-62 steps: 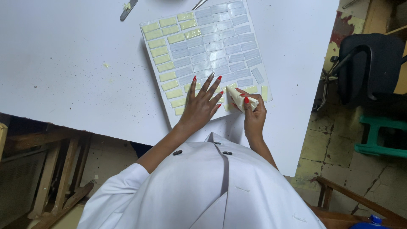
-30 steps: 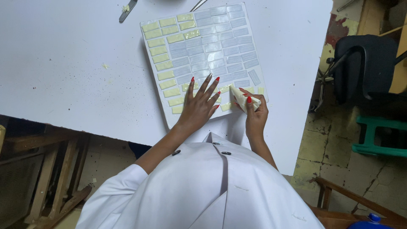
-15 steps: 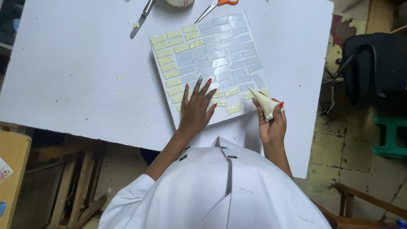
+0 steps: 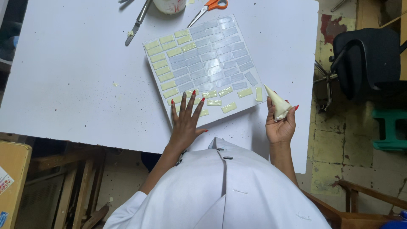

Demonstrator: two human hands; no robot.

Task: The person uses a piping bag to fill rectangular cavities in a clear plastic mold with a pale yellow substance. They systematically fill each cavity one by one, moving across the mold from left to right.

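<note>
A clear plastic mould tray with many small rectangular cells lies on the white table. The cells along its left and near edges hold pale yellow filling; the others look unfilled. My left hand lies flat with fingers spread on the tray's near edge. My right hand is off the tray to the right, lifted, and grips a cream-filled piping bag with its tip pointing up toward the tray's corner.
At the table's far edge lie a metal spatula, orange-handled scissors and a white container. A black office chair and a green stool stand on the floor at right. Wooden furniture sits below left.
My right hand has drawn the piping bag off the tray's near-right cells and out to the right. The view has shifted, showing more of the table's far edge. The left hand stays put.
</note>
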